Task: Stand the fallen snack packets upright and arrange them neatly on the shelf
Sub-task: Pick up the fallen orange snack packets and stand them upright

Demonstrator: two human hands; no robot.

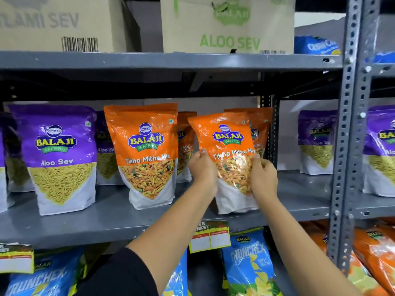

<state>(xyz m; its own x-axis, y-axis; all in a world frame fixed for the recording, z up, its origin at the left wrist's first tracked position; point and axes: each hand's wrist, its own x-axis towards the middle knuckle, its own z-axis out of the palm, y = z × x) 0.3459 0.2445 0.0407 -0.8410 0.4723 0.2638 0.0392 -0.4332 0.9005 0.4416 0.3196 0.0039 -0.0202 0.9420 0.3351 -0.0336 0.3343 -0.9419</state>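
An orange Tikha Mitha Mix packet [228,146] is held upright, tilted slightly left, with its base on the grey shelf [106,218]. My left hand [202,171] grips its left edge and my right hand [263,178] grips its right edge. Directly behind it another orange packet [259,124] stands, mostly hidden. To the left a second Tikha Mitha Mix packet [147,154] stands upright, with one more orange packet [186,146] behind it. Purple Aloo Sev packets [62,157] stand upright further left.
Cardboard boxes [226,26] sit on the shelf above. A perforated steel upright [350,133] bounds the bay on the right, with more purple packets [316,142] beyond. Blue Crunchex bags [250,263] and a price tag [209,236] hang below the shelf edge.
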